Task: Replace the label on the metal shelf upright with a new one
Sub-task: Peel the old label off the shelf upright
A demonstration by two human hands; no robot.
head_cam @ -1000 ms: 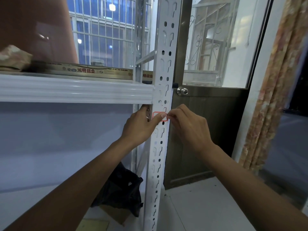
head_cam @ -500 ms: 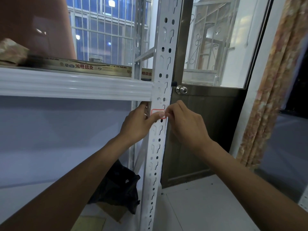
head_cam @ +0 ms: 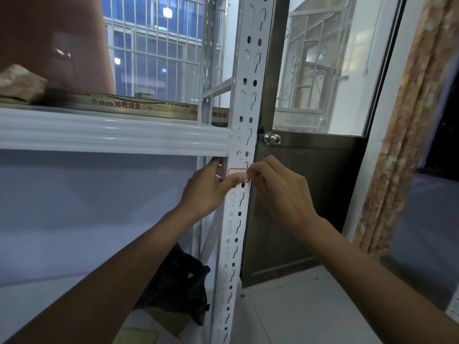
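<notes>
Red-edged paper is the risk: left of the metal shelf upright [head_cam: 234, 232] your left hand [head_cam: 206, 189] clasps it, thumb flat on the label [head_cam: 233, 172] on its face, while right of it your right hand [head_cam: 280, 194] pinches the label's edge, so a hard tug may tear it.

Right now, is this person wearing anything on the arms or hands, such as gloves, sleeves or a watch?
Nothing that shows. The left arm and right arm are bare up to the picture's edge, with no sleeve in view. The left hand and right hand have no gloves, and no watch, bracelet or ring shows on the sides that face the camera.
</notes>
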